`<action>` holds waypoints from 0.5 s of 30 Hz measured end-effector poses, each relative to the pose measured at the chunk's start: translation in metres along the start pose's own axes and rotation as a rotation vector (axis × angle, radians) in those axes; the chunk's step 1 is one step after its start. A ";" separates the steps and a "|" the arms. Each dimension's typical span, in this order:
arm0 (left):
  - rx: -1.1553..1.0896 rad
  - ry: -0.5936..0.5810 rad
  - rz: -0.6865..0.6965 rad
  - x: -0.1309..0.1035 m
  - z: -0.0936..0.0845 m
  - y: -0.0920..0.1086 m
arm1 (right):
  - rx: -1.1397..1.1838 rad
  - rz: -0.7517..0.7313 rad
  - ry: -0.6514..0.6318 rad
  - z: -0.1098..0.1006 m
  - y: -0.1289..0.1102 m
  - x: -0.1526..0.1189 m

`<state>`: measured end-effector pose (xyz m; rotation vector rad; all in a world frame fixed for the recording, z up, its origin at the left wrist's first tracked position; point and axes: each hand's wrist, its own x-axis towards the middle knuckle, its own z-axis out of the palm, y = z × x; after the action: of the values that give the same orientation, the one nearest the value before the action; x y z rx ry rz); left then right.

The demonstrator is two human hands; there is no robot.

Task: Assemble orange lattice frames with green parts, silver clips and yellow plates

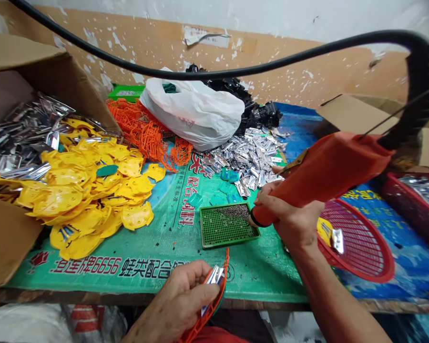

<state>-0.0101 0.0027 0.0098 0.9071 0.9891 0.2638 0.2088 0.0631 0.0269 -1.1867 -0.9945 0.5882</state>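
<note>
Red-orange tool (314,178), clasped in the right hand (291,219), points into the green tray (218,237), seemingly a pick-up step, while the left hand (186,295) pinches an orange piece (199,325) and silver plate (215,276) by the table (75,296) edge, the next move apparently calling for careful aim.

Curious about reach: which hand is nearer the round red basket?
Right: the right hand is just left of the basket; the left hand is farther left.

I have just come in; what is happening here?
A person's left hand holds an orange piece together with shiny metal. The right hand grips a red tool, its lower end at a green tray of small metal bits. Yellow parts lie heaped on the left; a red basket stands on the right.
</note>
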 end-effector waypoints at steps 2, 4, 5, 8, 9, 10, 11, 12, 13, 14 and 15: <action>0.024 -0.001 0.008 0.000 0.000 0.001 | 0.009 -0.005 0.002 0.000 0.000 0.000; 0.038 -0.008 0.020 0.000 0.000 0.002 | 0.018 -0.008 0.000 0.001 -0.001 0.000; 0.044 -0.007 0.027 0.000 0.000 0.003 | 0.020 -0.010 -0.004 0.001 -0.001 -0.001; 0.068 -0.010 0.033 -0.001 0.000 0.004 | 0.017 -0.018 -0.013 0.002 -0.002 -0.003; 0.078 -0.009 0.031 -0.001 0.001 0.005 | 0.015 -0.021 -0.009 0.002 -0.002 -0.003; 0.087 -0.007 0.030 -0.001 0.001 0.007 | 0.016 -0.022 -0.006 0.002 -0.002 -0.004; 0.092 -0.003 0.029 -0.001 0.002 0.008 | 0.023 -0.020 0.000 0.002 -0.001 -0.004; 0.092 0.003 0.027 -0.001 0.003 0.010 | 0.034 -0.014 0.006 0.002 -0.001 -0.004; 0.092 0.007 0.025 -0.002 0.004 0.011 | 0.046 -0.003 0.012 0.002 -0.001 -0.003; 0.089 0.013 0.024 -0.002 0.005 0.012 | 0.057 0.008 0.017 0.001 -0.001 -0.003; 0.085 0.017 0.025 -0.002 0.007 0.013 | 0.066 0.018 0.026 0.001 -0.002 -0.002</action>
<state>-0.0033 0.0060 0.0218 0.9970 1.0117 0.2527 0.2066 0.0610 0.0277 -1.1434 -0.9368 0.6134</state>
